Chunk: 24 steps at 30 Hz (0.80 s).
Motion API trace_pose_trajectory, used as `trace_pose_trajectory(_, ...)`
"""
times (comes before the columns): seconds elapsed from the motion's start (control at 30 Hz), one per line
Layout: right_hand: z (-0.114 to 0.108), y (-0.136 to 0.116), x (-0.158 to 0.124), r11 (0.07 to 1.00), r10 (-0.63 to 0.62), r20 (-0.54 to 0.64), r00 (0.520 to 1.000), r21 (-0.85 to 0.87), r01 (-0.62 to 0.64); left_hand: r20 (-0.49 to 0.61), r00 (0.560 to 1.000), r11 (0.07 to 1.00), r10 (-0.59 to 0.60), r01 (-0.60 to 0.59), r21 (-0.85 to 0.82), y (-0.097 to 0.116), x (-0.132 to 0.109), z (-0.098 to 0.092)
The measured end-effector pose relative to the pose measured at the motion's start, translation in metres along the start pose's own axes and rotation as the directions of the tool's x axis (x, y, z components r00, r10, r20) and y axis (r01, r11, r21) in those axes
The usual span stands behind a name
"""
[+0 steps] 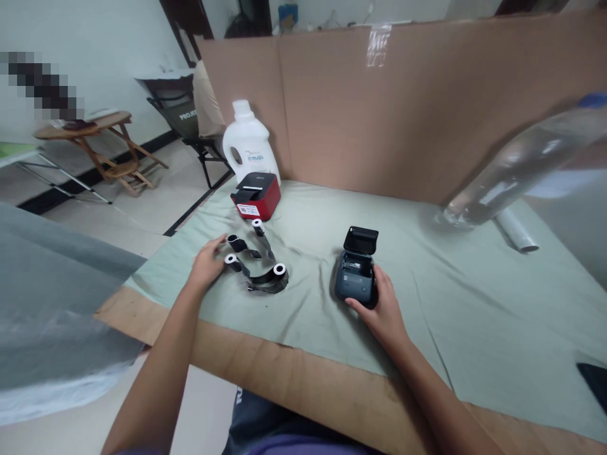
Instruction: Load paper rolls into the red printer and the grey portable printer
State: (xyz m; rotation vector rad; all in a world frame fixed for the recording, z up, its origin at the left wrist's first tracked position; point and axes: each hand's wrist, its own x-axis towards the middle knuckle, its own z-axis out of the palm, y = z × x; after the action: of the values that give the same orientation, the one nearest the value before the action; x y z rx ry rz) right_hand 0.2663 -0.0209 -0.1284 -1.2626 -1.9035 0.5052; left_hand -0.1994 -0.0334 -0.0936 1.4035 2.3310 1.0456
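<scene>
My right hand (382,309) grips the lower right side of a small dark portable printer (356,287), thumb along its front edge. The printer stands on the cloth with its black lid (361,240) raised and its inner compartment showing. My left hand (208,262) is at the left of several black ribbon rolls with white cores; its fingers are apart and point at them. Loose black ribbon (265,278) runs between the rolls. One white-ended roll (279,270) lies at the right of the group, another roll (257,226) at the back.
Behind the rolls stand a red and black printer (263,197) and a white jug (249,142). A cardboard sheet (341,120) walls off the back. On the right are a large clear bottle (512,161) and a grey tube (516,232). A seated person (207,104) is beyond.
</scene>
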Motion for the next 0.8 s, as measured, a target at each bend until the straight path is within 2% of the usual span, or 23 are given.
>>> trace_pose_trajectory(0.07,0.000,0.000,0.000,1.000,-0.002,0.003,1.000,0.005,0.002,-0.064,0.998,0.999,0.002,-0.006,-0.050,-0.002,-0.016,-0.005)
trace_pose_trajectory(0.1,0.000,0.000,0.000,1.000,-0.003,0.004,1.000,0.008,0.003,-0.057,0.998,0.997,-0.001,-0.004,-0.080,-0.001,-0.025,-0.007)
trace_pose_trajectory(0.2,0.000,-0.001,0.001,1.000,0.003,0.002,1.000,0.010,-0.003,0.102,0.994,0.986,0.047,-0.029,-0.165,0.008,-0.045,-0.006)
trace_pose_trajectory(0.27,0.000,-0.001,0.001,1.000,0.008,0.001,1.000,0.007,-0.008,0.153,0.986,0.980,0.070,-0.039,-0.196,0.017,-0.051,-0.004)
trace_pose_trajectory(0.37,0.000,-0.002,0.001,1.000,0.016,0.000,1.000,0.016,-0.016,0.073,0.997,0.949,-0.001,0.024,-0.313,0.030,-0.051,-0.004)
trace_pose_trajectory(0.43,-0.001,-0.003,0.000,0.999,0.022,0.004,1.000,0.028,-0.023,-0.028,0.996,0.870,-0.087,0.062,-0.489,0.039,-0.049,-0.008)
trace_pose_trajectory(0.5,-0.001,-0.002,0.000,0.999,0.027,0.015,1.000,0.037,-0.027,-0.076,0.985,0.749,-0.155,0.067,-0.660,0.053,-0.048,-0.016)
trace_pose_trajectory(0.57,-0.001,-0.001,0.000,0.999,0.027,0.022,0.999,0.040,-0.027,-0.031,0.989,0.654,-0.145,0.072,-0.753,0.072,-0.050,-0.022)
trace_pose_trajectory(0.67,0.000,0.001,0.001,0.999,0.026,0.026,0.999,0.038,-0.027,0.144,0.989,0.601,0.012,0.108,-0.792,0.113,-0.059,-0.025)
trace_pose_trajectory(0.7,0.000,0.000,0.001,0.999,0.026,0.029,0.999,0.040,-0.027,0.223,0.970,0.594,0.091,0.128,-0.795,0.129,-0.062,-0.022)
trace_pose_trajectory(0.73,-0.001,-0.001,0.001,0.999,0.026,0.028,0.999,0.047,-0.027,0.312,0.933,0.593,0.177,0.152,-0.791,0.146,-0.066,-0.018)
trace_pose_trajectory(0.77,-0.003,-0.003,0.001,0.998,0.027,0.020,0.999,0.056,-0.028,0.402,0.876,0.607,0.267,0.171,-0.776,0.163,-0.070,-0.012)
trace_pose_trajectory(0.8,-0.006,-0.007,0.000,0.998,0.024,0.001,1.000,0.065,-0.025,0.497,0.792,0.645,0.356,0.176,-0.743,0.181,-0.073,-0.004)
